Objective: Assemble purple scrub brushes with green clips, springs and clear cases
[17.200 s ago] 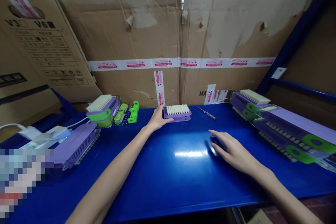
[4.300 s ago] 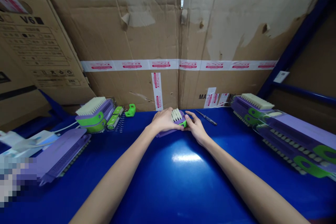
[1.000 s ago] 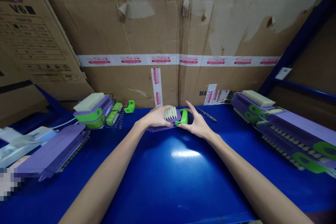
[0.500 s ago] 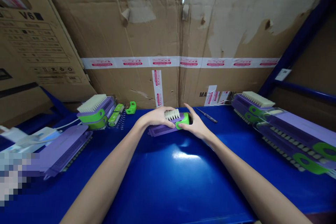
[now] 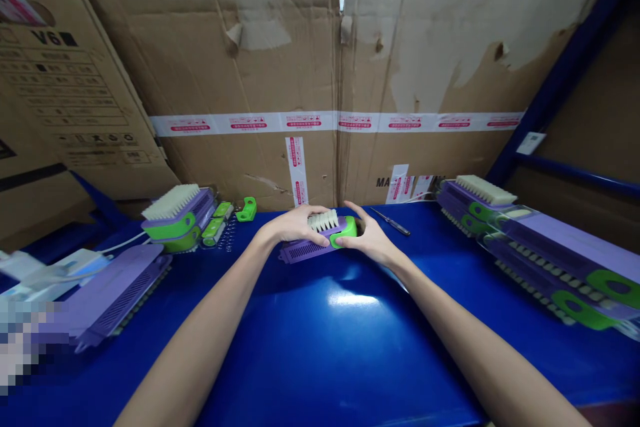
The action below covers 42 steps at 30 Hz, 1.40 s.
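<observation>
A purple brush (image 5: 305, 251) is sitting clamped in the left hand's (image 5: 293, 225) fingers at the blue desk (image 5: 300, 347), its green end cap (image 5: 346, 231) risking skewing should the right hand (image 5: 374, 240) be pushing unevenly. That hand, hovering apart earlier, is now touching the cap; whether its partly hidden fingers are gripping, one cannot tell.

On the worktop (image 5: 310, 347) in front of you, a brush (image 5: 325, 219) sits near the far edge, between your left hand (image 5: 294, 224) on its left part and your right hand (image 5: 374, 239) at the end cap (image 5: 345, 232) on its right end. Just right of that hand lies a screwdriver (image 5: 393, 221); farther right are stacked brushes (image 5: 555, 250). To your left come a loose cap (image 5: 247, 209), springs (image 5: 229, 231), small blocks (image 5: 217, 223) and another brush stack (image 5: 176, 217), with a casing (image 5: 113, 287) nearer you, beside a power strip (image 5: 93, 261). Cardboard (image 5: 260, 73) stands behind everything.
</observation>
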{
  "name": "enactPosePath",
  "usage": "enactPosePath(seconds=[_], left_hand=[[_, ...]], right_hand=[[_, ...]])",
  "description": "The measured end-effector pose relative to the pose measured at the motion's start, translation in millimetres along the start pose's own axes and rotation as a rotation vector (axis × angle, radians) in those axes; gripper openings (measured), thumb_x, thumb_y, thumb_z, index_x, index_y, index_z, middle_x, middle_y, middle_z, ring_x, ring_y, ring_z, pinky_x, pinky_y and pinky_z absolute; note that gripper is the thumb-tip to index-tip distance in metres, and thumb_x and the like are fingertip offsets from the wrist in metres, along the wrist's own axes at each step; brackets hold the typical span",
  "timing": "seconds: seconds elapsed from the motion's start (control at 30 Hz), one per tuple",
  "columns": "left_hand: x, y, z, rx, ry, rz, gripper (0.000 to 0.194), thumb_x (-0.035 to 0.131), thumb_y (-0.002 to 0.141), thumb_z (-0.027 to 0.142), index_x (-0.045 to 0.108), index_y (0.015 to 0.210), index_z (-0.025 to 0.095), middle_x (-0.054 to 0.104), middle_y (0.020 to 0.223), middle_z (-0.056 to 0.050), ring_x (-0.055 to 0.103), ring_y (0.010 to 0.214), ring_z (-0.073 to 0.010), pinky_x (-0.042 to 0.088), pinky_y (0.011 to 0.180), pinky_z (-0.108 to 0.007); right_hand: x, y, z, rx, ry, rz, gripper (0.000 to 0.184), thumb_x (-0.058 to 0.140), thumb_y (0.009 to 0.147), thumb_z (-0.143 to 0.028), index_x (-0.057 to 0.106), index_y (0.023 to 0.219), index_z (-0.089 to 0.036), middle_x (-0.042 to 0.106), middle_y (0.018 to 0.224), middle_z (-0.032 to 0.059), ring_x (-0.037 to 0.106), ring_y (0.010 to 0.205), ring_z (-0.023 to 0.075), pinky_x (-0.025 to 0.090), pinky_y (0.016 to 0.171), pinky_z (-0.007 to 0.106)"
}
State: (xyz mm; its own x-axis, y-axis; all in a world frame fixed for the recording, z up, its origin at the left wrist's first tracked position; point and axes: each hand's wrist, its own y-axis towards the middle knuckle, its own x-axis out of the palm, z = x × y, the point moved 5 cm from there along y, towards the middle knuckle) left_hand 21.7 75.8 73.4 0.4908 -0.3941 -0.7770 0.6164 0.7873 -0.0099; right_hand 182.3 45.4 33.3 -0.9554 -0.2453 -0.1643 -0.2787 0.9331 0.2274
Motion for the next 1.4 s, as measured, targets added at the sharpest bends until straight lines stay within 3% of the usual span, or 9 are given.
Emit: enactPosePath(seconds=[0.23,0.4,0.53,0.9,1.4], left_hand=[[-1.3,-3.7,4.9,0.021,-0.083,-0.024,0.074,0.075,0.055,0.046,0.056,0.122,0.023,0.062,0.121,-0.004,0.056,0.109,-0.0252,0.041,0.095,-0.036],[1.2,-0.8,4.7,0.0,-0.006,-0.015,0.08,0.078,0.05,0.045,0.056,0.123,0.02,0.062,0.119,-0.005,0.057,0.107,-0.0248,0.042,0.093,-0.034],[1.2,-0.6,2.5,-0.002,0.016,-0.009,0.079,0.077,0.051,0.048,0.055,0.123,0.021,0.062,0.12,-0.004,0.057,0.108,-0.0249,0.042,0.094,-0.035],[1.3,-4.5,9.2,0.009,-0.06,-0.023,0.077,0.076,0.052,0.045,0.056,0.122,0.022,0.062,0.121,-0.004,0.057,0.108,-0.0243,0.041,0.094,-0.035],[3.6,-3.5,5.6,0.013,-0.008,-0.032,0.076,0.077,0.051,0.045,0.058,0.121,0.022,0.065,0.115,-0.002,0.058,0.104,-0.0248,0.044,0.088,-0.032]], right_hand=[[-7.3,-0.1,-4.1,0.028,0.048,0.002,0.093,0.079,0.058,-0.034,0.033,0.138,-0.021,0.065,0.103,0.0067,0.064,0.092,0.0221,0.05,0.086,0.039],[-6.4,0.0,0.9,0.014,-0.028,-0.026,0.103,0.082,0.054,-0.032,0.03,0.141,-0.019,0.062,0.112,0.0093,0.061,0.101,0.0232,0.046,0.094,0.04],[-5.7,1.4,7.6,0.031,0.01,-0.042,0.1,0.081,0.056,-0.031,0.03,0.141,-0.022,0.061,0.117,0.0077,0.06,0.105,0.022,0.044,0.096,0.039],[-10.6,-3.3,1.1,0.081,0.218,-0.071,0.091,0.08,0.058,-0.028,0.035,0.138,-0.023,0.069,0.099,0.0044,0.066,0.094,0.0224,0.051,0.087,0.04],[0.2,-2.1,8.9,0.154,0.287,-0.12,0.088,0.081,0.054,-0.024,0.042,0.133,-0.022,0.065,0.115,0.0072,0.06,0.109,0.0243,0.049,0.093,0.039]])
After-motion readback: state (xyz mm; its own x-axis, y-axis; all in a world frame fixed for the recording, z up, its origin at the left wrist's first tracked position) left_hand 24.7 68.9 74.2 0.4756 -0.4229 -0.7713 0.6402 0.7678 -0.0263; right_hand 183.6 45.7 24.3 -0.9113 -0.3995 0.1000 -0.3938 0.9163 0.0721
